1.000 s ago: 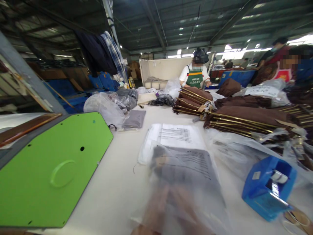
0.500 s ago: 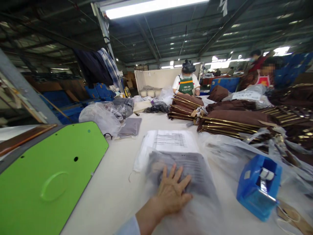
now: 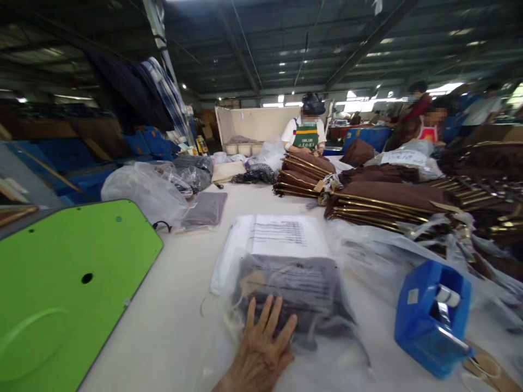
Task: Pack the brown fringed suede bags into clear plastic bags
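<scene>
My left hand (image 3: 261,348) lies flat at the bottom centre, fingers spread and palm down. It presses on the near end of a clear plastic bag holding a folded grey garment (image 3: 290,286). The bag carries printed black text and is bunched and wrinkled around the garment. Just beyond it lies a flat stack of empty printed plastic bags (image 3: 278,235). My right hand is out of sight.
A blue tape dispenser (image 3: 433,318) stands at the right. A green machine panel (image 3: 69,294) fills the left. Brown garments with gold trim (image 3: 388,198) are stacked at the right rear. Loose plastic bags (image 3: 143,188) and a grey packed garment (image 3: 204,209) lie at the left rear. A person in a green apron (image 3: 305,135) works at the far end.
My left hand came into clear view on the bagged garment, then slid back toward me. The bag has bunched up around the garment. The view has shifted slightly.
</scene>
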A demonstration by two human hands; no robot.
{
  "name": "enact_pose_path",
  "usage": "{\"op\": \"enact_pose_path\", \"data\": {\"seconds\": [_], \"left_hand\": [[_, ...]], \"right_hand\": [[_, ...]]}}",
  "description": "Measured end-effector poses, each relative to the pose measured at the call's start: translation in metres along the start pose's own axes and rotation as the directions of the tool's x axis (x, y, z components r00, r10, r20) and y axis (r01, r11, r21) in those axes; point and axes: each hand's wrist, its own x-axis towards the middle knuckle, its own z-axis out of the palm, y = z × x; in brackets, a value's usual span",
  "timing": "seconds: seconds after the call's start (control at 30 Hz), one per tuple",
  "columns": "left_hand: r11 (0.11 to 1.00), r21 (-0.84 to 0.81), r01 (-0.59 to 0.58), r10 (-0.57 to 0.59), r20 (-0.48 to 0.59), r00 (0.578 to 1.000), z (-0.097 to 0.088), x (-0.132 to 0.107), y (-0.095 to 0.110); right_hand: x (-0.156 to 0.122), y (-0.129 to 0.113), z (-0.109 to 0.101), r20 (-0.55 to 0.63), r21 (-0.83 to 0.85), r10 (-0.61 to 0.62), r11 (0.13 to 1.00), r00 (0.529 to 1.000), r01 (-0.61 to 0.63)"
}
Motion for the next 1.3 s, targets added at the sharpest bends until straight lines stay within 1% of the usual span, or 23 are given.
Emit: {"op": "enact_pose_path", "data": {"seconds": [0.1,0.17,0.2,0.23,0.3,0.37,0.43,0.5,0.53,0.6,0.63,0.7,0.73,0.77,0.83,0.9,1.0,1.03,1.1,1.2,1.23,1.3], "left_hand": [[1.0,-0.017,-0.005,0.004,-0.058,0.998,0.007,-0.002,0.004],[0.998,-0.051,-0.045,0.04,-0.098,0.994,0.007,-0.002,0.001],[0.997,-0.059,-0.044,0.039,-0.096,0.995,0.005,-0.002,-0.002],[0.998,-0.061,-0.013,0.009,-0.07,0.998,0.003,-0.003,-0.007],[0.993,-0.064,0.1,-0.098,0.031,0.995,0.0,-0.004,-0.018],[0.977,-0.079,0.196,-0.185,0.128,0.974,-0.002,-0.005,-0.026],[0.971,-0.119,0.205,-0.182,0.175,0.968,-0.003,-0.007,-0.032],[0.974,-0.158,0.16,-0.135,0.157,0.978,-0.009,-0.013,-0.038],[0.979,-0.173,0.11,-0.09,0.12,0.989,-0.015,-0.019,-0.043],[0.983,-0.178,-0.038,0.044,0.033,0.998,-0.029,-0.037,-0.059],[0.979,-0.164,-0.124,0.123,-0.016,0.992,-0.036,-0.048,-0.07],[0.96,-0.098,-0.262,0.265,0.013,0.964,-0.049,-0.071,-0.093],[0.944,-0.055,-0.326,0.328,0.041,0.944,-0.054,-0.081,-0.104],[0.926,-0.024,-0.376,0.376,0.076,0.923,-0.056,-0.088,-0.113],[0.903,0.004,-0.43,0.426,0.123,0.896,-0.057,-0.095,-0.124],[0.894,-0.021,-0.448,0.447,0.133,0.885,-0.054,-0.092,-0.128],[0.863,-0.108,-0.494,0.504,0.113,0.856,-0.045,-0.081,-0.127],[0.856,-0.14,-0.497,0.512,0.106,0.852,-0.043,-0.078,-0.127],[0.858,-0.206,-0.47,0.497,0.107,0.861,-0.038,-0.078,-0.127],[0.874,-0.305,-0.378,0.435,0.143,0.889,-0.034,-0.083,-0.126],[0.881,-0.319,-0.351,0.411,0.147,0.9,-0.033,-0.084,-0.125],[0.891,-0.309,-0.332,0.384,0.126,0.915,-0.032,-0.085,-0.121]], "right_hand": [[-0.001,0.008,-0.028,-0.013,-0.022,0.025,0.999,1.0,-0.025],[0.004,0.016,-0.038,-0.043,-0.025,0.027,0.999,0.999,-0.028],[0.008,0.021,-0.039,-0.061,-0.039,0.033,0.999,0.998,-0.035],[0.012,0.026,-0.037,-0.079,-0.064,0.042,0.997,0.996,-0.047],[0.02,0.037,-0.025,-0.096,-0.128,0.063,0.989,0.993,-0.075],[0.025,0.046,-0.01,-0.057,-0.168,0.097,0.98,0.994,-0.106],[0.024,0.051,-0.003,0.001,-0.161,0.125,0.979,0.992,-0.124],[0.018,0.054,-0.01,0.036,-0.133,0.12,0.985,0.992,-0.114],[0.014,0.055,-0.019,0.033,-0.113,0.083,0.99,0.996,-0.079],[-0.001,0.062,-0.044,0.024,-0.069,-0.062,0.996,0.998,0.064],[-0.011,0.067,-0.058,0.018,-0.054,-0.162,0.985,0.987,0.163],[-0.034,0.08,-0.083,0.022,-0.048,-0.356,0.933,0.934,0.357],[-0.046,0.088,-0.091,0.038,-0.06,-0.415,0.907,0.909,0.416],[-0.056,0.096,-0.098,0.064,-0.077,-0.449,0.888,0.891,0.453],[-0.072,0.111,-0.103,0.126,-0.105,-0.463,0.873,0.878,0.476],[-0.078,0.12,-0.101,0.16,-0.111,-0.462,0.87,0.873,0.48],[-0.071,0.124,-0.096,0.163,-0.103,-0.485,0.858,0.859,0.504],[-0.067,0.124,-0.095,0.166,-0.097,-0.497,0.851,0.852,0.515],[-0.062,0.124,-0.094,0.183,-0.08,-0.507,0.846,0.842,0.526],[-0.057,0.123,-0.094,0.209,-0.009,-0.514,0.85,0.832,0.527],[-0.056,0.122,-0.094,0.21,0.022,-0.517,0.851,0.83,0.524],[-0.052,0.118,-0.093,0.203,0.092,-0.529,0.848,0.824,0.522]]}}
